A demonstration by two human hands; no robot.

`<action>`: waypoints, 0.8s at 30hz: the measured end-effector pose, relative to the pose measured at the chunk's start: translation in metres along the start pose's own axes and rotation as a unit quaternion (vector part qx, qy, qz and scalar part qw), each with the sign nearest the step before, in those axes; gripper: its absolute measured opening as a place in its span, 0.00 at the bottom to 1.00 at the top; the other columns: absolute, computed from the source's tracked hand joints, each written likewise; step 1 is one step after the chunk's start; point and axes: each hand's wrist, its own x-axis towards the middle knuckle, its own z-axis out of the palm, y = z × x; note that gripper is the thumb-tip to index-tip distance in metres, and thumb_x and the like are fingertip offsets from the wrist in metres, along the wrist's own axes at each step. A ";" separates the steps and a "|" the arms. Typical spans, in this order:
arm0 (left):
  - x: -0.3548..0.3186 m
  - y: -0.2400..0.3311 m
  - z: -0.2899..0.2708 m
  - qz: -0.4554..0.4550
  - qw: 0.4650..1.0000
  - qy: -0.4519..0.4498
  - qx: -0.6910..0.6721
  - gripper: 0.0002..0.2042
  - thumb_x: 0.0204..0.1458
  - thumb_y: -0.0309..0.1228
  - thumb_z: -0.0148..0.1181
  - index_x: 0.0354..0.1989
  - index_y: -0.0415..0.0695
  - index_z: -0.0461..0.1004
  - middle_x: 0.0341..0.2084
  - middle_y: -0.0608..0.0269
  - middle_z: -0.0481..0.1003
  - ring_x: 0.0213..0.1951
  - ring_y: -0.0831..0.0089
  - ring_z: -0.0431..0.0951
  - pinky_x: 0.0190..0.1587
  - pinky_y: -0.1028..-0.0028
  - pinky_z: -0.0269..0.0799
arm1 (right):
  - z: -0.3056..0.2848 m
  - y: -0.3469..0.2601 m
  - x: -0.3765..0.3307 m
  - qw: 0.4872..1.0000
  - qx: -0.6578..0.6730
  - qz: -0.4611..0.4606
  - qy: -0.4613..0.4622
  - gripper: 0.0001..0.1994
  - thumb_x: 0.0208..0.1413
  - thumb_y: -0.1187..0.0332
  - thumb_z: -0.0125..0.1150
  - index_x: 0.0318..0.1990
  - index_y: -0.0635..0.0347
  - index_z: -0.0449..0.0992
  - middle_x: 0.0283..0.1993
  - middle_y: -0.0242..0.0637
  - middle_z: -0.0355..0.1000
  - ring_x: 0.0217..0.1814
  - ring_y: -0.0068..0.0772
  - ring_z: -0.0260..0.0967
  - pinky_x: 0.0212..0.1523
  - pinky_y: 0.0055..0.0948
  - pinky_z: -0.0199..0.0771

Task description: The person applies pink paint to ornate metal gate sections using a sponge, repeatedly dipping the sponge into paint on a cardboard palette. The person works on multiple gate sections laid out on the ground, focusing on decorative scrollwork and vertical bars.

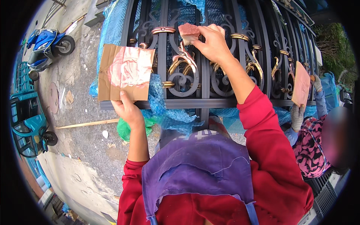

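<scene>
My left hand [128,111] grips the lower edge of a brown cardboard piece [105,84], thumb on its face. Wet-looking pink paint [129,67] is smeared over the cardboard. Between the fingers and thumb of my right hand [214,43] is a sponge chunk [188,31], reddish pink on top and paler below. It is held against or just above the scrollwork of a black metal gate panel [162,56]. Beneath the sponge, a leaf-shaped ornament [183,59] shows pink and gold colouring. Gold and coppery collars [163,30] mark other parts of the panel.
Blue bubble wrap [112,28] lies under and around the panel. At right, a co-worker's gloved hands [297,117] hold a pink-coated board [301,84] by the panel. A blue scooter [45,41], a teal three-wheeler [30,125] and a wooden stick [86,123] are to the left.
</scene>
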 end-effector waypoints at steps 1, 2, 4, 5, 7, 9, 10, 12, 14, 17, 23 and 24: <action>0.000 0.000 0.001 0.009 1.000 0.003 0.001 0.15 0.63 0.29 0.46 0.54 0.32 0.61 0.47 0.51 0.70 0.45 0.69 0.75 0.45 0.71 0.75 | 0.005 0.001 -0.002 1.000 -0.012 -0.015 -0.007 0.13 0.46 0.65 0.61 0.40 0.56 0.77 0.36 0.35 0.74 0.47 0.40 0.63 0.59 0.43 0.50; 0.001 -0.001 0.002 0.019 1.000 0.005 0.001 0.15 0.63 0.29 0.46 0.53 0.32 0.61 0.46 0.51 0.70 0.43 0.69 0.76 0.42 0.72 0.77 | 0.009 0.002 -0.005 0.999 -0.023 -0.031 -0.013 0.12 0.47 0.65 0.61 0.40 0.56 0.77 0.36 0.35 0.74 0.47 0.40 0.63 0.59 0.43 0.50; 0.002 -0.002 0.003 0.029 1.000 0.004 -0.001 0.15 0.63 0.29 0.46 0.53 0.32 0.60 0.44 0.51 0.71 0.41 0.68 0.77 0.40 0.72 0.79 | 0.009 0.001 -0.009 0.998 -0.040 -0.009 -0.045 0.11 0.47 0.67 0.61 0.40 0.56 0.77 0.37 0.35 0.74 0.47 0.40 0.63 0.59 0.42 0.50; 0.003 -0.003 0.002 0.030 1.000 -0.001 -0.004 0.15 0.63 0.29 0.46 0.53 0.32 0.60 0.45 0.51 0.71 0.41 0.69 0.77 0.40 0.72 0.79 | 0.005 0.001 -0.009 0.999 -0.040 -0.002 -0.034 0.11 0.47 0.68 0.61 0.40 0.55 0.77 0.37 0.35 0.74 0.47 0.40 0.63 0.59 0.42 0.50; 0.004 -0.005 0.003 0.034 0.999 -0.009 -0.015 0.15 0.63 0.29 0.46 0.54 0.32 0.60 0.45 0.51 0.71 0.41 0.69 0.77 0.39 0.72 0.79 | -0.005 -0.006 -0.009 0.999 -0.044 0.007 -0.015 0.11 0.48 0.69 0.61 0.41 0.55 0.77 0.37 0.34 0.74 0.47 0.40 0.64 0.59 0.42 0.50; 0.001 0.000 0.003 0.008 0.999 -0.006 -0.034 0.15 0.63 0.28 0.47 0.53 0.32 0.61 0.48 0.51 0.70 0.45 0.70 0.75 0.46 0.71 0.74 | -0.002 -0.007 -0.010 0.999 -0.045 -0.014 -0.023 0.11 0.48 0.69 0.62 0.41 0.55 0.77 0.37 0.34 0.73 0.47 0.40 0.63 0.58 0.42 0.51; 0.001 0.003 0.004 -0.003 0.999 -0.005 -0.044 0.15 0.63 0.28 0.47 0.53 0.32 0.62 0.49 0.51 0.70 0.47 0.71 0.73 0.49 0.71 0.72 | 0.000 -0.007 -0.010 0.998 -0.046 -0.024 -0.025 0.11 0.48 0.68 0.62 0.41 0.55 0.77 0.37 0.34 0.73 0.47 0.40 0.63 0.58 0.42 0.51; 0.001 -0.004 0.003 0.010 0.999 -0.008 -0.037 0.15 0.63 0.28 0.46 0.54 0.33 0.61 0.47 0.51 0.70 0.44 0.69 0.76 0.43 0.71 0.76 | 0.002 -0.003 -0.012 0.996 -0.069 -0.011 -0.052 0.13 0.48 0.67 0.62 0.43 0.55 0.77 0.38 0.34 0.73 0.47 0.39 0.63 0.58 0.42 0.51; 0.004 -0.005 0.000 0.025 0.999 -0.008 -0.032 0.15 0.63 0.29 0.46 0.54 0.33 0.60 0.47 0.51 0.70 0.43 0.68 0.77 0.41 0.72 0.78 | -0.004 -0.012 -0.009 0.997 -0.065 0.007 -0.037 0.13 0.48 0.66 0.63 0.43 0.55 0.77 0.38 0.34 0.74 0.48 0.39 0.63 0.58 0.41 0.50; 0.004 -0.003 -0.001 0.031 0.999 -0.018 -0.028 0.16 0.63 0.29 0.47 0.55 0.33 0.60 0.48 0.51 0.70 0.46 0.68 0.75 0.44 0.71 0.77 | -0.020 -0.026 -0.006 0.997 0.010 0.074 0.005 0.16 0.49 0.64 0.63 0.46 0.57 0.76 0.41 0.36 0.74 0.48 0.40 0.64 0.58 0.40 0.53; -0.017 0.018 0.010 0.014 0.999 -0.019 -0.041 0.15 0.63 0.29 0.48 0.55 0.35 0.62 0.46 0.58 0.71 0.42 0.78 0.73 0.42 0.78 0.71 | -0.020 -0.083 -0.023 0.973 0.219 0.067 0.026 0.17 0.46 0.70 0.65 0.46 0.63 0.76 0.41 0.37 0.73 0.48 0.39 0.66 0.53 0.34 0.64; -0.022 0.021 0.012 0.004 0.999 -0.019 -0.042 0.15 0.63 0.29 0.48 0.55 0.35 0.63 0.46 0.59 0.71 0.42 0.79 0.72 0.41 0.79 0.70 | -0.018 -0.096 -0.024 0.972 0.230 0.046 0.020 0.16 0.45 0.70 0.66 0.44 0.63 0.77 0.40 0.38 0.73 0.47 0.40 0.66 0.51 0.34 0.65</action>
